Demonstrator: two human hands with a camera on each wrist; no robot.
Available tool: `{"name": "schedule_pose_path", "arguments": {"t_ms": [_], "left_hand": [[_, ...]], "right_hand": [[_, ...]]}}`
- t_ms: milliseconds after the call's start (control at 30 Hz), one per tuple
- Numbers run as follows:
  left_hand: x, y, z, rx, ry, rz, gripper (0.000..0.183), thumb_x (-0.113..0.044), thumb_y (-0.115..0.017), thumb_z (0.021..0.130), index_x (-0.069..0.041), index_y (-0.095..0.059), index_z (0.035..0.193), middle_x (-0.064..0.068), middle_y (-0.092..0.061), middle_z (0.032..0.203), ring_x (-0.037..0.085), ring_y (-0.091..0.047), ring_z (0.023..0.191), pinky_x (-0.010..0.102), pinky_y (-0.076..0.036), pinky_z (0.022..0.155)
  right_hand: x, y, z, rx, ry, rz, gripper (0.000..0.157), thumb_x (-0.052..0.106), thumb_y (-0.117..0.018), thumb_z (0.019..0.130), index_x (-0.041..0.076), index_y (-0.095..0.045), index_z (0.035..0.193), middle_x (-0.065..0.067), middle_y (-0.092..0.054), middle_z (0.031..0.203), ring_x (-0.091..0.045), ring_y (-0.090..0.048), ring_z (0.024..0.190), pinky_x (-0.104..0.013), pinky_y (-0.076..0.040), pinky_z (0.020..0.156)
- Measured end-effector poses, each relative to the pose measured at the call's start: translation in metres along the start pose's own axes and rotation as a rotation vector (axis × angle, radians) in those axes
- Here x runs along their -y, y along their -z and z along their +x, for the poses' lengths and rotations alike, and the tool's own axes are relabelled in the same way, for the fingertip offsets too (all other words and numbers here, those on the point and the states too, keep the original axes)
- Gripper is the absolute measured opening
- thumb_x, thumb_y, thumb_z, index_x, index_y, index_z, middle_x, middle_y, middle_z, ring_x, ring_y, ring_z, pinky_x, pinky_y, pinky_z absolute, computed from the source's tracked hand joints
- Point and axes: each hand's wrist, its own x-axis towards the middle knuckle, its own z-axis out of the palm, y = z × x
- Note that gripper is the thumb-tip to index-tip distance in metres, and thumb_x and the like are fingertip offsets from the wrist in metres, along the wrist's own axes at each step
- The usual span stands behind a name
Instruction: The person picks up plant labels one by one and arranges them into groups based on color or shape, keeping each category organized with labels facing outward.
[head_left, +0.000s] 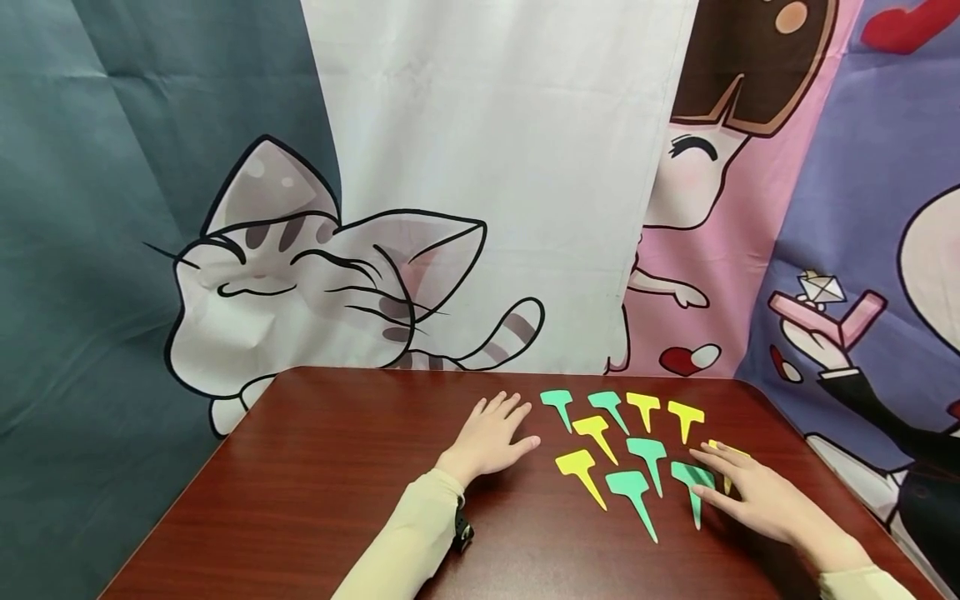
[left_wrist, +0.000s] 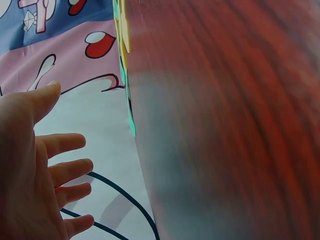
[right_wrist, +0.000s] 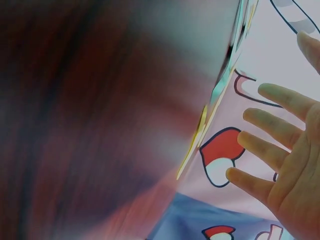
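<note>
Several T-shaped plant labels, some yellow like the yellow label (head_left: pixel 581 473) and some green like the green label (head_left: pixel 632 492), lie spread over the right half of the table. My left hand (head_left: pixel 489 437), fingers spread and holding nothing, hovers just left of them. Over the right end of the group my right hand (head_left: pixel 761 496) is stretched out, palm down. It partly covers a yellow label (head_left: pixel 729 448) and overlaps the edge of a green label (head_left: pixel 693 477). Straight, empty fingers (right_wrist: pixel 275 127) show in the right wrist view; those of the left hand (left_wrist: pixel 25 165) are also extended.
The dark red-brown wooden table (head_left: pixel 300 500) has rounded far corners. Right behind its far edge hangs a printed cloth (head_left: pixel 510 167) with a cartoon cat and people. A dark wrist camera (head_left: pixel 462 532) sits at the left sleeve.
</note>
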Motion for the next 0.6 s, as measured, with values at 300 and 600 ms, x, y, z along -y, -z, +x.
{"name": "schedule_pose_path", "arguments": {"t_ms": [300,600], "left_hand": [[-0.004,-0.003,0.003,0.018,0.000,0.014,0.066,-0.060,-0.039,0.093,-0.020,-0.040,0.146,0.005,-0.036,0.152,0.027,-0.027,0.143,0.050,-0.024,0.114],[-0.008,-0.005,0.008,0.027,-0.027,0.015,0.066,-0.060,-0.036,0.094,-0.020,-0.040,0.147,0.005,-0.035,0.153,0.027,-0.025,0.144,0.050,-0.022,0.115]], "right_hand": [[-0.011,0.004,-0.010,0.058,-0.072,-0.008,0.058,0.053,-0.065,0.083,0.011,-0.064,0.123,-0.020,-0.058,0.128,-0.043,-0.050,0.120,-0.060,-0.042,0.088],[-0.024,0.009,-0.019,0.095,-0.112,-0.034,0.056,0.051,-0.065,0.084,0.006,-0.067,0.118,-0.023,-0.062,0.120,-0.044,-0.056,0.113,-0.060,-0.044,0.086]]}}
